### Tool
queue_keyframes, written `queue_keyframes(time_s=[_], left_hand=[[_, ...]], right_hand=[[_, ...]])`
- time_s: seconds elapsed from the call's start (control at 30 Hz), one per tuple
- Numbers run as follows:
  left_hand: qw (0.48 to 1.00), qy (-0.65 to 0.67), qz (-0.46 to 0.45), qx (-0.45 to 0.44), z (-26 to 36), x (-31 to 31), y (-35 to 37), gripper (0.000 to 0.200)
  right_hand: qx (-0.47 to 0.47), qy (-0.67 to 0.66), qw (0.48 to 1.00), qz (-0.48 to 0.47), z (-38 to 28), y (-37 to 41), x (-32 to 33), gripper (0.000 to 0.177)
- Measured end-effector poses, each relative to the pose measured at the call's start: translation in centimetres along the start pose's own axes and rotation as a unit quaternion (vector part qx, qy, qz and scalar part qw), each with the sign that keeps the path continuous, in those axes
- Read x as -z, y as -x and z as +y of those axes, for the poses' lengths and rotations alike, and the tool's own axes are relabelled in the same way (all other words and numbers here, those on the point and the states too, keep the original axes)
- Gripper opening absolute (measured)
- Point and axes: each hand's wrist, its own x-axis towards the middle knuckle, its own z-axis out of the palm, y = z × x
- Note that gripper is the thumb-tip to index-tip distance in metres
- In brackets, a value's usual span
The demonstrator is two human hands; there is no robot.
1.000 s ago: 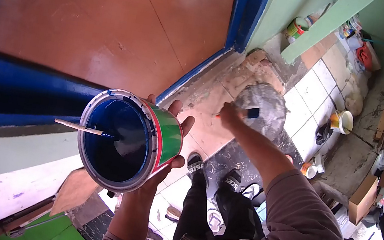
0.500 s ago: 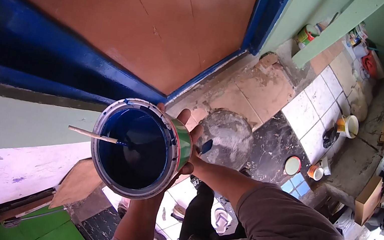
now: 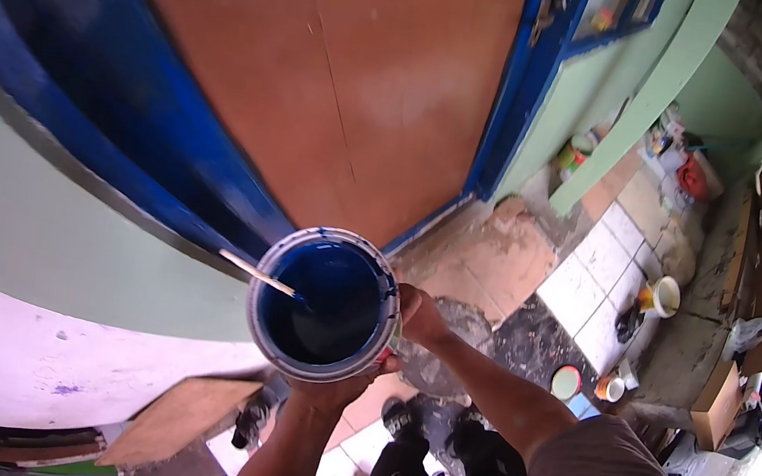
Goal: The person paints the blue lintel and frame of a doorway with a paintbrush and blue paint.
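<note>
A round paint can (image 3: pixel 255 343) of dark blue paint is held tilted, its mouth facing the camera. A thin pale stick (image 3: pixel 245 269) leans over its rim, one end in the paint. Below the can, my left hand (image 3: pixel 343 391) supports its underside, with most fingers hidden behind it. My right hand (image 3: pixel 418 317) is closed against the can's right side, its fingertips partly out of sight. Behind the can stands a brown door panel (image 3: pixel 330 58) in a blue frame (image 3: pixel 189 120).
A round grey slab (image 3: pixel 445 365) lies on the floor below. To the right are a red-rimmed lid (image 3: pixel 565 382), a small orange-and-white cup (image 3: pixel 610 388) and a white bucket (image 3: pixel 664 297). A brown board (image 3: pixel 174 420) leans at the lower left. Feet stand below my arms.
The can has moved right and slightly down in view, and looks smaller. My right hand has shifted right and up. The view has turned, showing more door. A small blue-tipped thing near that hand is no longer visible.
</note>
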Motion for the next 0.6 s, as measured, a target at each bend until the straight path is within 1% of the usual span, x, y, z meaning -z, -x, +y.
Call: queue_keyframes(time_s=[0.1,0.17,0.2,0.3,0.33,0.43,0.47,0.57,0.6], left_hand=[[1.0,0.008,-0.022,0.019,1.4,-3.2,0.4,0.08],[0.998,0.029,-0.036,0.035,2.1,-5.9,0.0,0.082],[0.998,0.035,-0.041,0.044,2.5,-7.0,-0.1,0.084],[0.997,0.046,-0.053,0.043,2.7,-11.0,-0.1,0.087],[0.997,0.037,-0.05,0.039,2.8,-11.8,-0.3,0.088],[0.999,-0.014,-0.047,0.024,3.0,-14.0,-0.7,0.086],[0.999,-0.023,-0.044,0.017,3.0,-14.3,-1.0,0.086],[0.998,-0.038,-0.055,0.011,3.3,-15.6,-2.1,0.085],[0.996,-0.029,-0.077,0.016,3.1,-16.3,-2.9,0.086]], right_hand=[[-0.003,-0.128,0.988,0.09,-7.0,-0.1,5.3,0.021],[-0.091,-0.254,0.959,0.089,-10.4,-0.7,8.3,0.03],[-0.135,-0.317,0.935,0.083,-12.0,-1.1,9.4,0.035],[-0.104,-0.37,0.911,0.148,-16.4,-2.6,12.3,0.035],[-0.095,-0.401,0.892,0.188,-18.1,-3.6,13.1,0.026],[-0.061,-0.436,0.867,0.233,-21.8,-6.1,16.0,0.03],[-0.055,-0.458,0.855,0.236,-22.7,-7.0,16.9,0.035],[-0.019,-0.461,0.856,0.232,-25.1,-8.9,19.8,0.034],[-0.005,-0.464,0.856,0.227,-25.6,-9.5,20.9,0.032]])
